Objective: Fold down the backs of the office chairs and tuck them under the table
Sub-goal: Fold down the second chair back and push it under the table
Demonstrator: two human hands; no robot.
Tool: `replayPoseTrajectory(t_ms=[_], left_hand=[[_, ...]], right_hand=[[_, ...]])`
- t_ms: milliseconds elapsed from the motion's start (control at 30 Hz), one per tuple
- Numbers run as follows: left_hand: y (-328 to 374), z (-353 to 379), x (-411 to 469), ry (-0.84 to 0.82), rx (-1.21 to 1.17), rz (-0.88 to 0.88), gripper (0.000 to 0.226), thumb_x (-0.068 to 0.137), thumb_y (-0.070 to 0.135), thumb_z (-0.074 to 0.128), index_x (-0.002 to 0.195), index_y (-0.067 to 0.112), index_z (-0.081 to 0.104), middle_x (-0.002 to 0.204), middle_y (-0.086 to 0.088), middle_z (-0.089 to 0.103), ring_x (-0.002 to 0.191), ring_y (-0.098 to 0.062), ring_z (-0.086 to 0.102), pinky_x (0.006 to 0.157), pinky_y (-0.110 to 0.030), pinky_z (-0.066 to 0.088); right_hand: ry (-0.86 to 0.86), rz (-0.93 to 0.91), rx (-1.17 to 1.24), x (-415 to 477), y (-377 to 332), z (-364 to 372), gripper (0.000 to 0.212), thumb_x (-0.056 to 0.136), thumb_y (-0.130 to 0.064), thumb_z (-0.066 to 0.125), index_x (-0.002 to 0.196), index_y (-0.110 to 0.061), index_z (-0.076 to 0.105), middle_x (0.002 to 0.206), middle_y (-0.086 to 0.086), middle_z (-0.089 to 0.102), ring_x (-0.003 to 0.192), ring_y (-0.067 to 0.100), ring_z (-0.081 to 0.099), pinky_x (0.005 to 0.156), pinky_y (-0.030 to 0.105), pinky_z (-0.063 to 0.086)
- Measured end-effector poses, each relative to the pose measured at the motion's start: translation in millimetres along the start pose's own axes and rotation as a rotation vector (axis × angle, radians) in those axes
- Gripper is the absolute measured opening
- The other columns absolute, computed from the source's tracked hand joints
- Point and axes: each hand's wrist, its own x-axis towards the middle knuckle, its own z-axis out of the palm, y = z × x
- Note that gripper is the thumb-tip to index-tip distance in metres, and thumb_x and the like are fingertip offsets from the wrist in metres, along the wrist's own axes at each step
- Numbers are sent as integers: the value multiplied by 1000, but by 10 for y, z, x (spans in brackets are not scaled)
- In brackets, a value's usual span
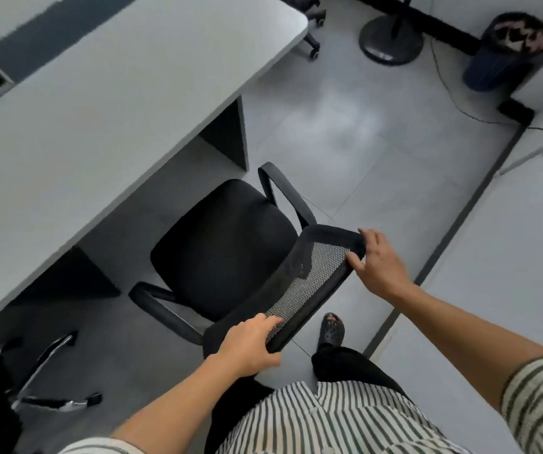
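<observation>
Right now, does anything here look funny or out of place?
Not much. The chair stands out from the table, its mesh back gripped by the left hand and right hand. A cable trails loose across the floor.

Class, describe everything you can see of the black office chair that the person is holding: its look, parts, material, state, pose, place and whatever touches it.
The office chair is black, with a padded, fabric-looking seat, two curved armrests and a mesh backrest in a dark frame. The backrest appears upright or slightly tipped, not folded down. The chair stands on the grey floor beside the table, its seat facing the table, not tucked under. The left hand grips one top corner of the backrest; the right hand holds the other. Its base is hidden.
</observation>
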Motion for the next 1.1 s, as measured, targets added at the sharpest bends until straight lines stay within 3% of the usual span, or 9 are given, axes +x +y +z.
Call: replayPoseTrajectory(t_ms=[67, 167, 267, 367, 433, 533, 967, 1100], left_hand=[[-26, 81, -90, 61, -21, -67, 63, 77, 45, 57, 136, 34, 39, 119, 4, 53, 108, -21, 55, 89, -36, 44], [-173, 265, -310, 190, -102, -221, 60, 80, 62, 52, 132, 32, 47, 119, 8, 56, 111, -17, 55, 92, -33, 43], [-324, 452, -561, 367, -175, -414, 103, 59, 91, 7, 129, 30, 50, 129, 9, 54, 122, -14, 47, 106, -32, 32], [-403, 594, -670, 473, -185, -641, 120, 52, 90, -14, 139, 28, 40, 150, -1, 36, 143, -20, 21, 118, -41, 7], [-437, 604, -673, 509, -214, -732, 117, 54, 90, -13, 143, 28, 32, 156, -4, 24, 146, -22, 7, 117, -45, 1], [-543, 544, -593, 538, -246, -766, 115, 56, 90, -11, 144, 27, 29, 158, -6, 19, 147, -24, 0, 118, -49, 5], [-1293, 55, -407, 575, -190, -718, 101, 69, 85, -1, 139, 24, 39, 154, -7, 30, 146, -24, 8, 117, -50, 6], [-1527, -79, -417, 598, -188, -712, 102, 70, 84, -4, 136, 22, 44, 152, -3, 35, 146, -21, 14, 118, -50, 11]], right_hand=[[-135, -86, -106, 134, -58, 29, 49, 92, -44, 43, 134, -19, 40, 130, 10, 47, 105, 35, 56, 83, 42, 48], [-177, -208, -265, 192, -132, 89, 44, 92, -47, 36, 129, -25, 46, 122, 9, 51, 94, 35, 61, 76, 40, 50], [-179, -273, -264, 134, -213, 183, 40, 92, -46, 37, 125, -27, 51, 113, 11, 54, 91, 35, 61, 76, 39, 51], [-169, -284, -216, 46, -344, 287, 38, 93, -43, 38, 124, -27, 52, 111, 14, 54, 94, 37, 60, 79, 40, 50], [-167, -284, -192, 55, -429, 329, 38, 93, -42, 37, 124, -26, 53, 112, 15, 54, 95, 37, 58, 81, 41, 50], [-165, -294, -187, 171, -540, 355, 36, 94, -39, 36, 122, -25, 53, 115, 15, 52, 96, 39, 58, 81, 43, 50], [-73, -329, -119, 585, -1230, 528, 30, 94, -25, 45, 116, -13, 61, 114, 23, 56, 103, 42, 54, 90, 42, 44], [-2, -373, -126, 681, -1494, 574, 25, 93, -16, 48, 110, -6, 63, 108, 24, 60, 99, 45, 55, 84, 47, 47]])
